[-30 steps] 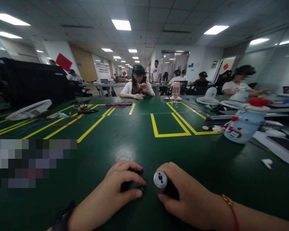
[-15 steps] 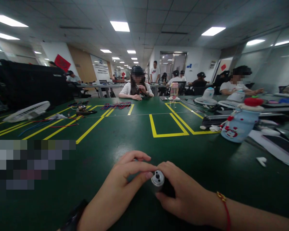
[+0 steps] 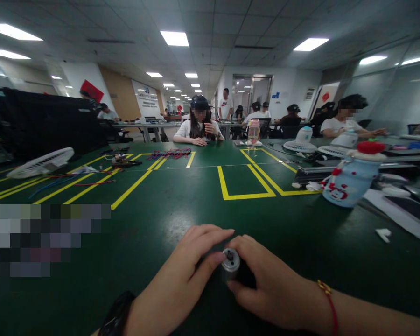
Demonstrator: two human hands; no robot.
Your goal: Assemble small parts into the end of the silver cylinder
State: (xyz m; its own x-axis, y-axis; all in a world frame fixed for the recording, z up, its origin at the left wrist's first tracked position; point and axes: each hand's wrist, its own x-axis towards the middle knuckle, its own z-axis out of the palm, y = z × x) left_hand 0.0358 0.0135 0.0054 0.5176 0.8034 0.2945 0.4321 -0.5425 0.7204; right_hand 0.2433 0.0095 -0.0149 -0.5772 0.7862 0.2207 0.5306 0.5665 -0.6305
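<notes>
A small cylindrical motor (image 3: 230,265) stands upright over the green table, its silver end face up, with a dark centre and a small hole showing. My right hand (image 3: 266,275) wraps round it from the right, thumb in front and fingers behind. From the left, my left hand (image 3: 187,270) reaches over; its thumb tip meets the motor's upper rim, while the index finger stretches above and behind it. Thumb and index finger are apart on that hand. The motor's lower part is hidden in shadow and by my right hand.
Yellow tape (image 3: 250,197) marks the green table (image 3: 154,247). To the right stand a blue bottle (image 3: 350,182) and a white scrap (image 3: 383,234). Coloured wires (image 3: 171,153) and a white fan (image 3: 42,163) lie farther off. A person (image 3: 199,123) sits opposite.
My left index finger has lifted off the motor's top edge and moved slightly away, and its thumb has shifted to the right onto the rim. My right hand keeps its grip.
</notes>
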